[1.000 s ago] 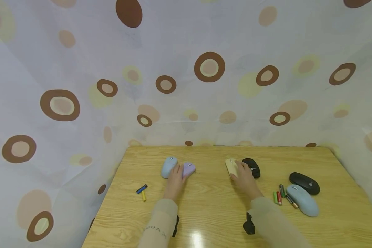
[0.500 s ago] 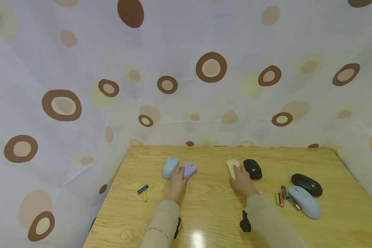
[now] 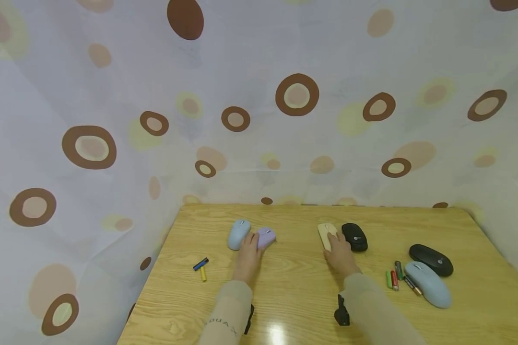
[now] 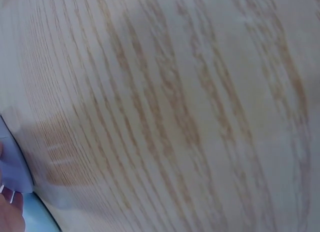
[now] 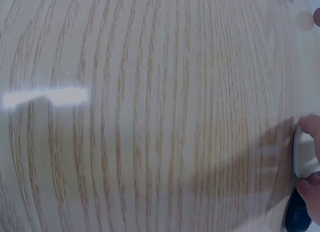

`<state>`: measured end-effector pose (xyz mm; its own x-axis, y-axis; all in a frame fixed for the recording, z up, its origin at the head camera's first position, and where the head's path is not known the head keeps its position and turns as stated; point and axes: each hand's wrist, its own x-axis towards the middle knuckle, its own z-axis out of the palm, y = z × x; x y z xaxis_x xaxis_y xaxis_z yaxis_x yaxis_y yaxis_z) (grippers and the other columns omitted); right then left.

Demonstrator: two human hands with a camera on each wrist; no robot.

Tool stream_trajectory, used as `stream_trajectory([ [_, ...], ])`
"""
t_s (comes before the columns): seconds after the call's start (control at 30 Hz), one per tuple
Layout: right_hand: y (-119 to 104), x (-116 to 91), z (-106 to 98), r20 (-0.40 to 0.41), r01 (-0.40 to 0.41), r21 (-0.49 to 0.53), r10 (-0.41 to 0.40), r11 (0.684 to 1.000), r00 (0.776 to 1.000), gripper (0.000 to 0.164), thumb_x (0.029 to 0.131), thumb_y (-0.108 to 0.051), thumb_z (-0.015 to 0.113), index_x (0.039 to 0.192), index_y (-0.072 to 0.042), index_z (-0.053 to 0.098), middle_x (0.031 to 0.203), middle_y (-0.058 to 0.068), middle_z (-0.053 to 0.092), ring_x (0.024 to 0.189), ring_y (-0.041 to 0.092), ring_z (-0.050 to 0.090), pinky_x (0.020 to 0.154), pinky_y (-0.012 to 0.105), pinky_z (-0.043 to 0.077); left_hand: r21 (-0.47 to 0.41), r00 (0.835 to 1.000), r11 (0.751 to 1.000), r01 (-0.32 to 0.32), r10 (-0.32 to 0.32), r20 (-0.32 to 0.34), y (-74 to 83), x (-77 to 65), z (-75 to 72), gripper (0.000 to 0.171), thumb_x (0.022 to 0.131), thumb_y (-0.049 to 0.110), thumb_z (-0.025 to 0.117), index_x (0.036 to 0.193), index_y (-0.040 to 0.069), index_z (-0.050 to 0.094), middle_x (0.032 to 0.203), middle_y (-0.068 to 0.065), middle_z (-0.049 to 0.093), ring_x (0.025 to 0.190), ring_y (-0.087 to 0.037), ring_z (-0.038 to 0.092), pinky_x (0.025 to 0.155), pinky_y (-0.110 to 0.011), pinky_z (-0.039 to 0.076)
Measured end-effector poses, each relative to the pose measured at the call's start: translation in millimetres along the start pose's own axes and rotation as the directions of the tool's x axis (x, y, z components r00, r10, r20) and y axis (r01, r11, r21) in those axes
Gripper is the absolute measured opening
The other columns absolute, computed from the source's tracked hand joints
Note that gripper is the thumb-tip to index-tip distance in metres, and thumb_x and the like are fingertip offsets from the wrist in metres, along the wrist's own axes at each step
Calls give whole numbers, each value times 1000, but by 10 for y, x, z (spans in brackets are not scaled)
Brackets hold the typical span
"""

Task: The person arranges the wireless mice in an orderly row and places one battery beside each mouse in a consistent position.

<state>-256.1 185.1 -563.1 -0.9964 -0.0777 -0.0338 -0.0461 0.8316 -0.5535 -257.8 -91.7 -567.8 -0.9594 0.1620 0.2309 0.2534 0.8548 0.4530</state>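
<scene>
My left hand (image 3: 248,256) holds the purple computer mouse (image 3: 265,236), its fingers between that mouse and a light blue mouse (image 3: 239,235). At the left edge of the left wrist view, fingertips (image 4: 10,212) show against the purple mouse (image 4: 12,164); the rest of the hand is out of that view. My right hand (image 3: 341,254) grips a pale yellow mouse (image 3: 326,234) around its near part. Thumb and fingertips (image 5: 307,187) lie on both sides of this mouse (image 5: 304,154) in the right wrist view. A black mouse (image 3: 355,236) lies just right of this hand.
A second black mouse (image 3: 431,259) and a larger light blue mouse (image 3: 429,285) lie on the right of the wooden table (image 3: 293,273). Several batteries (image 3: 394,280) lie beside them. Blue (image 3: 200,264) and yellow batteries (image 3: 203,274) lie on the left. A dotted curtain (image 3: 259,143) hangs behind.
My right hand has moved off the black mouse, leftward, and taken its hold on the pale yellow mouse. The left hand stays at the purple mouse. The view has shifted slightly.
</scene>
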Motion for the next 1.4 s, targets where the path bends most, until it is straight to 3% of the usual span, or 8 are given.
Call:
stream_trajectory([
  [0.53, 51, 41, 52, -40, -49, 69, 52, 996, 998, 56, 87, -7, 57, 136, 5, 34, 133, 39, 26, 120, 56, 26, 94, 64, 28, -12, 1000, 1000, 10, -10, -2, -20, 5, 39, 46, 89, 14, 58, 129, -4, 44, 129, -18, 44, 122, -34, 38, 102, -41, 33],
  [0.73, 87, 44, 58, -54, -33, 85, 38, 996, 998, 56, 87, -8, 58, 136, 5, 34, 132, 39, 28, 120, 56, 27, 93, 64, 28, -6, 1000, 1000, 21, -21, 9, -10, 16, 30, 46, 89, 14, 57, 130, -3, 44, 129, -18, 44, 123, -34, 38, 102, -41, 33],
  [1.0, 83, 5, 35, -50, -27, 73, 31, 997, 998, 56, 87, -10, 59, 136, 4, 36, 130, 39, 32, 119, 54, 31, 93, 62, 30, -38, 999, 999, -1, 0, -32, -18, 0, 45, 45, 87, 11, 60, 127, -5, 46, 126, -20, 46, 119, -36, 40, 100, -42, 35],
  [1.2, 68, -19, 14, -54, 20, 47, -17, 999, 998, 55, 86, -12, 59, 134, 5, 39, 128, 40, 36, 119, 52, 33, 93, 60, 33, -12, 999, 1000, 10, -10, -34, -45, 3, 83, 45, 88, 13, 59, 128, -3, 45, 128, -19, 45, 119, -34, 41, 99, -41, 36],
  [1.4, 17, -83, -49, -114, 65, 51, -59, 997, 992, 53, 85, -11, 57, 132, 6, 41, 125, 41, 37, 117, 52, 36, 91, 59, 35, -48, 999, 999, 9, -10, -36, -17, -6, 69, 45, 89, 11, 57, 129, -4, 44, 128, -21, 44, 120, -36, 40, 100, -43, 35],
])
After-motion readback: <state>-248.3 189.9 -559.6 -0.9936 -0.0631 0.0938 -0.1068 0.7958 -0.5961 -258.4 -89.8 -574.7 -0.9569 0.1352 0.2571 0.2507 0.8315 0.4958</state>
